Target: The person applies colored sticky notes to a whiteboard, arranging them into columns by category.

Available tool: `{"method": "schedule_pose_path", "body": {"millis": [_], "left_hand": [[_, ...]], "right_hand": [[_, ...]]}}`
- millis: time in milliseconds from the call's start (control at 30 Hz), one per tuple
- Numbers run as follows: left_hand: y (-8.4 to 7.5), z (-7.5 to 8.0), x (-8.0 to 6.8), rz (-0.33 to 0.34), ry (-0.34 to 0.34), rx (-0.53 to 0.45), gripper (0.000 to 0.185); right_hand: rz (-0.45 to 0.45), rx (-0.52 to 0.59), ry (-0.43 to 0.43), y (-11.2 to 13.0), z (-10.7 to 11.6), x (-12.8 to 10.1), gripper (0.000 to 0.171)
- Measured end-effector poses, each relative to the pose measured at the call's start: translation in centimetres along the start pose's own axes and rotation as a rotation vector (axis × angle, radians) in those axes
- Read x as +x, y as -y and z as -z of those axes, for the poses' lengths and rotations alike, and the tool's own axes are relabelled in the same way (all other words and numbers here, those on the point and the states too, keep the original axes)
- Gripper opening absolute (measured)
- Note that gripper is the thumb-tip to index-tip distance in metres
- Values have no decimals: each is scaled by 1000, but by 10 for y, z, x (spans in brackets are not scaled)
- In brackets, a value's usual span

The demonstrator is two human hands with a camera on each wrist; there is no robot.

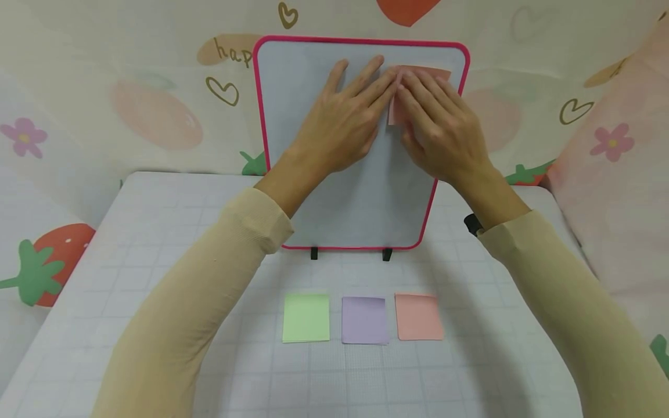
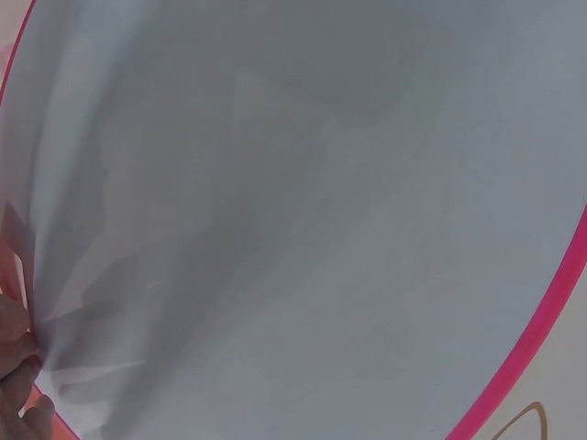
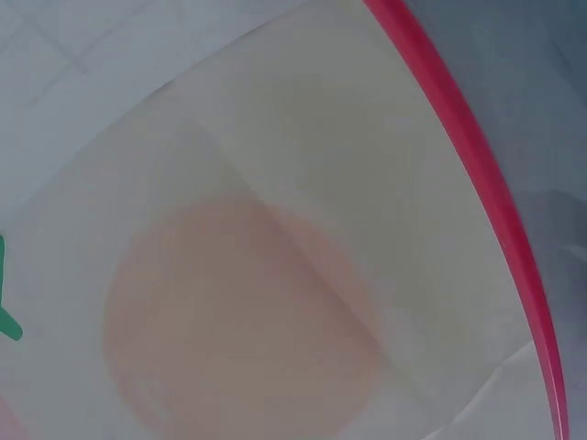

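A whiteboard with a pink-red frame stands upright on two small black feet. Against its upper right part lies a salmon-pink sticky note, largely covered by the hands. My left hand has its fingers spread out, with fingertips at the note's upper left corner. Extended fingers of my right hand press on the note's face. Fingers show at the lower left edge of the left wrist view, beside a sliver of the note. Only the board's frame and the backdrop fill most of the right wrist view.
On the white gridded table, a green sticky-note pad, a purple one and a salmon-pink one lie in a row before the board. Behind hangs a patterned cloth with hearts and strawberries.
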State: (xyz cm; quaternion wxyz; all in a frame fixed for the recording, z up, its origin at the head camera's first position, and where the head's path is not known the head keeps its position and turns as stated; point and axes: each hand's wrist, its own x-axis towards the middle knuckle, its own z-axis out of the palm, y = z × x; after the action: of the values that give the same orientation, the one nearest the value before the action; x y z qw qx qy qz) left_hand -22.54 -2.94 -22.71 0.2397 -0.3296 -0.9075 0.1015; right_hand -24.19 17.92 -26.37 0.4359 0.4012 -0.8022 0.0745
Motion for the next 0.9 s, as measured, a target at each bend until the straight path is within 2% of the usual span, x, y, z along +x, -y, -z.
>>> {"method": "schedule_pose_path", "body": {"millis": [167,700,900], "left_hand": [[1,-1,0,-1,2,19,58],[2,1,3,-4,3,34,57],[1,2,4,-11,10,35,57]], "right_hand": [[-1,-46,29,-2,0,2,44],[-135,-95,-45,-13,7,-8,42],[-147,-105,-70,-13,7,-10,42]]}}
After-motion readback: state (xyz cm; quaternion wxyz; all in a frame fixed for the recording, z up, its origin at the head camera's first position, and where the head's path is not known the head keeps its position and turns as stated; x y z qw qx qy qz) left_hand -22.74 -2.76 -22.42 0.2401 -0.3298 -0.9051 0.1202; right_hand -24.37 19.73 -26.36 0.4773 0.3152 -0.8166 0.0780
